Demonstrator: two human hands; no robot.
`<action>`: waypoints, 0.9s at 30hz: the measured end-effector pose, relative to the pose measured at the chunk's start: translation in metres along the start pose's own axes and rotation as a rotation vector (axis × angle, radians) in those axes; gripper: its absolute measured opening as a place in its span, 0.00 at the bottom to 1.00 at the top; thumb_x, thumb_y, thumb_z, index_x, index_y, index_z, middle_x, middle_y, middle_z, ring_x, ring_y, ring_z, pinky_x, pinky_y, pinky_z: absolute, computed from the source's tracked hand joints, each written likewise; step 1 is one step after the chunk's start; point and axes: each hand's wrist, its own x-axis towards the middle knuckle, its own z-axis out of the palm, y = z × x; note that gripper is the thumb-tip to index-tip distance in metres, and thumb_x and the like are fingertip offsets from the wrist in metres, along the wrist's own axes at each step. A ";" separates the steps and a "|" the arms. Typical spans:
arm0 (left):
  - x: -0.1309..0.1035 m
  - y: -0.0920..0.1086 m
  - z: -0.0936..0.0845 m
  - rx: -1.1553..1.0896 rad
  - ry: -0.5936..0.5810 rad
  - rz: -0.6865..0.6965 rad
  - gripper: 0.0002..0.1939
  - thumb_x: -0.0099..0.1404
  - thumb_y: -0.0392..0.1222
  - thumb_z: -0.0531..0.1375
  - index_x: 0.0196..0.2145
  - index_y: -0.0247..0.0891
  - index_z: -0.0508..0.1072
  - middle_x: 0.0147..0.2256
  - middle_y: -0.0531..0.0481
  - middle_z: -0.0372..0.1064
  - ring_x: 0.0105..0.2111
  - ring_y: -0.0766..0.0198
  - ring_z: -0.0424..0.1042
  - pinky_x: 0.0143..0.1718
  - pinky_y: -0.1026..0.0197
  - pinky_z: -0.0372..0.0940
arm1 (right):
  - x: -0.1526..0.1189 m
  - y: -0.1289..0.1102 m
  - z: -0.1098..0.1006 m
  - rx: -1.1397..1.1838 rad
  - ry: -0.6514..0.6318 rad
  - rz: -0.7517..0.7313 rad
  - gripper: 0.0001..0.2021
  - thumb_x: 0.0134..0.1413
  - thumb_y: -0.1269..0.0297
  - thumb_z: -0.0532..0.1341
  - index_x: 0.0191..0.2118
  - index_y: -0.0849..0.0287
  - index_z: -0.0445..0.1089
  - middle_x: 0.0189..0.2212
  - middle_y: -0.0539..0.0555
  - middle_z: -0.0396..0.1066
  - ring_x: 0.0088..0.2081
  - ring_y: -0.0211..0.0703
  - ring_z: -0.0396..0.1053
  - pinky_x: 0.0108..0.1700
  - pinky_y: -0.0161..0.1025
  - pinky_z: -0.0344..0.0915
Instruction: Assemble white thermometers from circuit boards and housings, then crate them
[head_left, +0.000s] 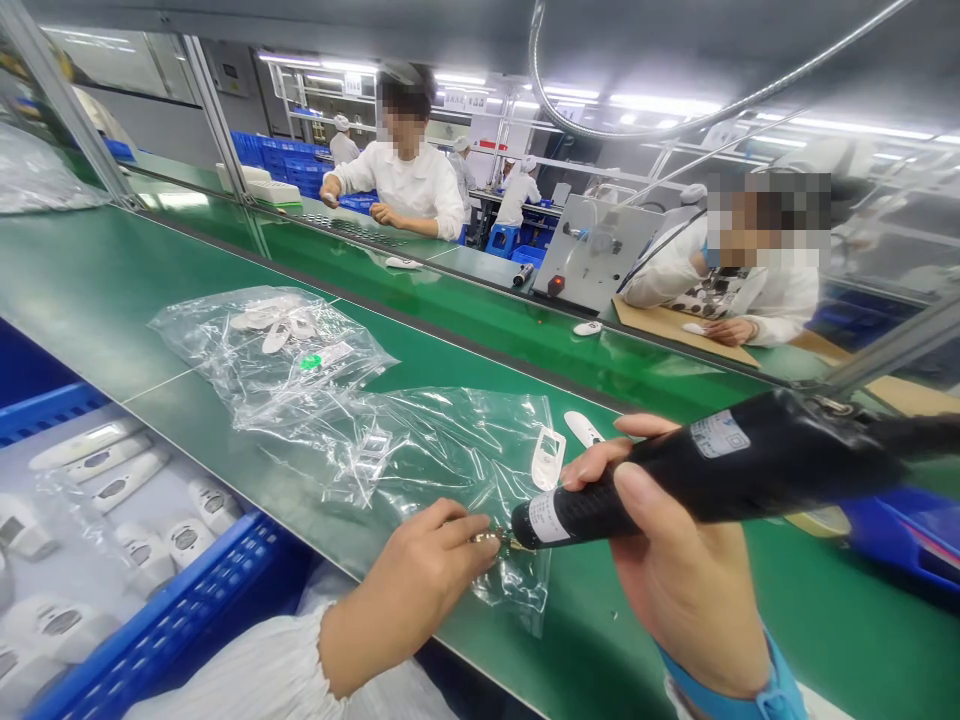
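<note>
My right hand (675, 560) is wrapped round a black electric screwdriver (705, 465), which lies nearly level with its tip pointing left. My left hand (420, 570) has its fingers pressed together over small metal parts (491, 545) beside that tip; exactly what the fingers pinch is too small to tell. Beneath the fingers a clear plastic bag (450, 430) lies flat on the green bench. A white housing with a rectangular opening (548, 458) rests at the bag's right edge, and a white shell (583, 428) is just behind it.
Another clear bag (202, 330) with white parts lies further left. At the lower left a blue crate (187, 600) holds white housings. A green conveyor (480, 320) runs behind the bench. Two people in white (420, 185) work across it. A blue bin (892, 530) stands at right.
</note>
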 end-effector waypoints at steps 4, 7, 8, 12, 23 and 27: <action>-0.001 0.000 0.001 -0.012 0.002 -0.013 0.11 0.63 0.35 0.52 0.40 0.37 0.72 0.39 0.46 0.73 0.37 0.62 0.68 0.32 0.59 0.70 | 0.001 0.000 0.001 -0.005 -0.013 -0.007 0.13 0.49 0.61 0.61 0.42 0.51 0.60 0.25 0.47 0.66 0.30 0.44 0.67 0.37 0.48 0.64; -0.002 -0.001 0.002 -0.015 -0.009 -0.020 0.11 0.63 0.35 0.52 0.40 0.37 0.72 0.39 0.47 0.73 0.37 0.61 0.68 0.33 0.59 0.70 | 0.001 0.000 0.003 -0.003 -0.025 -0.010 0.12 0.50 0.62 0.61 0.41 0.51 0.61 0.25 0.47 0.66 0.29 0.43 0.66 0.35 0.47 0.65; -0.002 -0.001 0.002 -0.016 -0.012 -0.021 0.11 0.63 0.35 0.52 0.40 0.37 0.72 0.39 0.47 0.73 0.37 0.61 0.68 0.33 0.59 0.70 | 0.001 0.000 0.003 -0.005 -0.028 -0.009 0.12 0.50 0.62 0.61 0.41 0.50 0.61 0.25 0.47 0.66 0.29 0.43 0.66 0.35 0.47 0.65; -0.003 -0.001 0.003 -0.018 -0.012 -0.022 0.11 0.63 0.35 0.52 0.40 0.37 0.72 0.39 0.46 0.73 0.37 0.61 0.68 0.32 0.59 0.70 | 0.002 0.002 0.003 -0.027 -0.041 -0.009 0.12 0.50 0.61 0.60 0.41 0.50 0.60 0.25 0.47 0.67 0.30 0.42 0.66 0.36 0.46 0.64; -0.004 -0.004 0.005 0.005 0.002 -0.003 0.10 0.63 0.35 0.52 0.40 0.37 0.72 0.39 0.48 0.73 0.37 0.61 0.68 0.32 0.59 0.71 | 0.016 0.002 0.019 0.000 -0.215 0.060 0.05 0.50 0.65 0.61 0.31 0.55 0.63 0.21 0.46 0.65 0.26 0.39 0.64 0.30 0.39 0.61; -0.004 -0.003 0.005 0.007 0.018 0.005 0.10 0.63 0.35 0.52 0.39 0.37 0.72 0.39 0.48 0.74 0.37 0.61 0.69 0.32 0.59 0.71 | 0.017 0.004 0.020 -0.030 -0.219 0.059 0.04 0.51 0.65 0.61 0.31 0.56 0.64 0.22 0.46 0.65 0.26 0.39 0.63 0.30 0.40 0.60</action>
